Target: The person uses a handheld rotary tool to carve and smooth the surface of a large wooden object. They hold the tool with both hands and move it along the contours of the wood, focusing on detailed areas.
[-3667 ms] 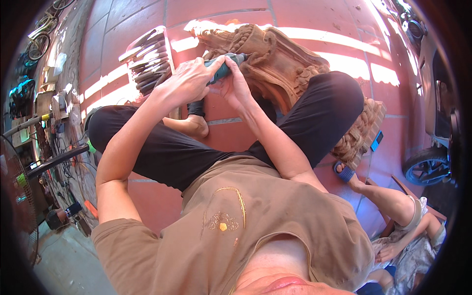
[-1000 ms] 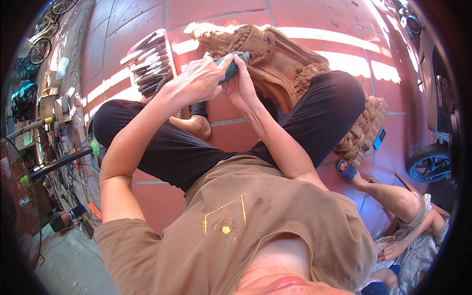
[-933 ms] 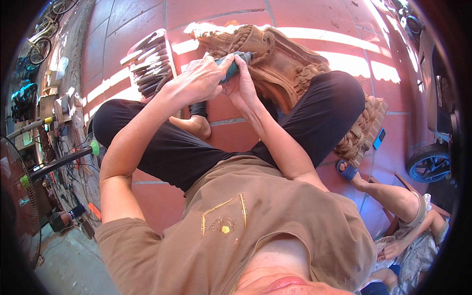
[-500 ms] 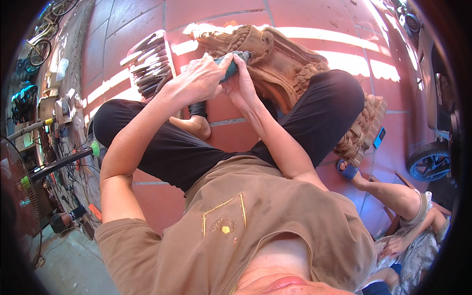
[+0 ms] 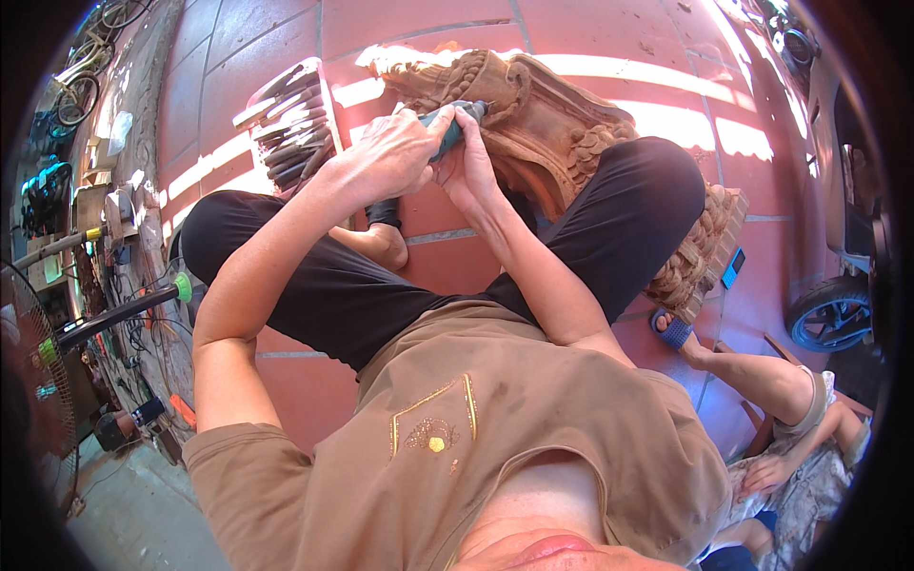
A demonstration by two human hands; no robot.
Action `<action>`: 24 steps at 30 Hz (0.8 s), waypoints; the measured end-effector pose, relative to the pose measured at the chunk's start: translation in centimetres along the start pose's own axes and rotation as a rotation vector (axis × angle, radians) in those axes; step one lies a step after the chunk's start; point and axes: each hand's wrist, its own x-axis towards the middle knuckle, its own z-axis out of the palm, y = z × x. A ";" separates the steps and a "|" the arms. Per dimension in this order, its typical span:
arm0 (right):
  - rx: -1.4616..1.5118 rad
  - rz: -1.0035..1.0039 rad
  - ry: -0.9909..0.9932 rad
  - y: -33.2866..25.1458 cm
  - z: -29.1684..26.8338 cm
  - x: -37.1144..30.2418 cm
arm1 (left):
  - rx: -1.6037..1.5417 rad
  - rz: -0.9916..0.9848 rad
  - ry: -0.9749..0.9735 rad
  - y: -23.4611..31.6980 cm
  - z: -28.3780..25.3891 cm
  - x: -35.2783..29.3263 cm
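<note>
The left hand [image 5: 400,150] and right hand [image 5: 466,173] curl their fingers around a rounded teal tool [image 5: 446,133], its dark nose near a scrolled, ridged brown carving [image 5: 545,103] on red floor tiles [image 5: 619,24]

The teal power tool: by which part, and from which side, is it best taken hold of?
Probably by the rounded body of the teal power tool, coming from the wearer's side. Its dark nose points toward the carved wood, so that end is better left clear. The left hand and right hand both meet at that body.
</note>
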 end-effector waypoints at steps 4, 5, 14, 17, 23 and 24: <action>-0.008 -0.006 0.027 0.1 0.0 0.0 | -0.006 0.004 0.012 0.0 0.2 0.0; -0.010 -0.009 0.034 0.1 0.1 0.0 | -0.010 0.006 0.019 -0.1 0.3 0.1; 0.003 -0.015 0.024 0.2 0.0 -0.2 | -0.018 0.023 0.013 -0.1 0.3 0.0; 0.016 -0.016 0.029 0.3 -0.1 -0.1 | -0.008 0.029 0.025 -0.1 0.5 0.0; 0.046 0.003 0.006 0.8 -0.6 0.0 | 0.003 0.027 -0.033 0.0 0.3 0.1; 0.053 0.003 0.004 0.8 -0.6 0.0 | 0.002 0.032 -0.027 0.0 0.4 0.1</action>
